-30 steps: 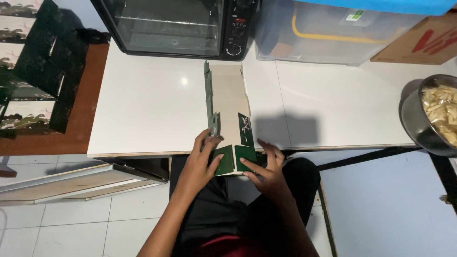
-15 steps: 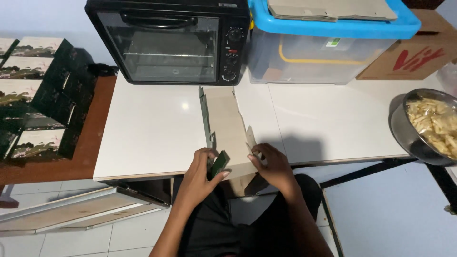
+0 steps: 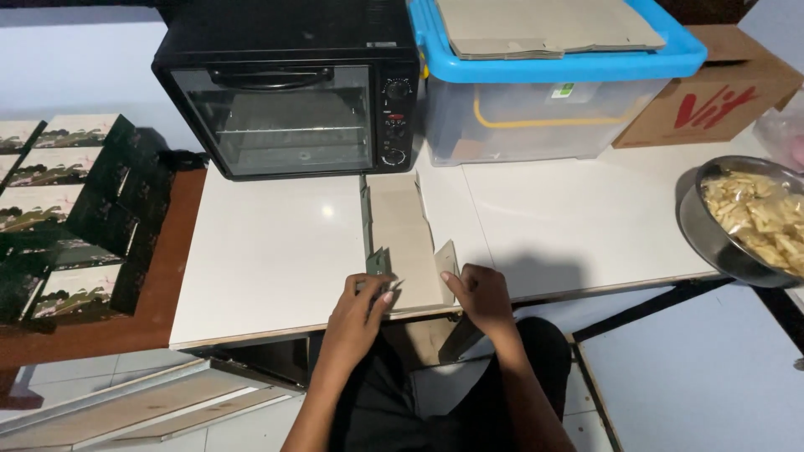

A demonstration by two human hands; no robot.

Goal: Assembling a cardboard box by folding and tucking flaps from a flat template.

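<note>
Your left hand (image 3: 358,308) pinches the green flap of a flat, unfolded tan cardboard box (image 3: 404,238) on the white desk (image 3: 268,251); your right hand (image 3: 479,295) grips its raised side flap.

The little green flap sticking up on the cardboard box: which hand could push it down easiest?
Probably the left hand: its fingertips already touch the green flap. The right hand holds the opposite flap.

Place: small home food-packing workspace
Signs: black countertop oven (image 3: 293,92), metal bowl of chips (image 3: 745,219), stacked printed cartons (image 3: 75,209), white table (image 3: 268,251)
</note>
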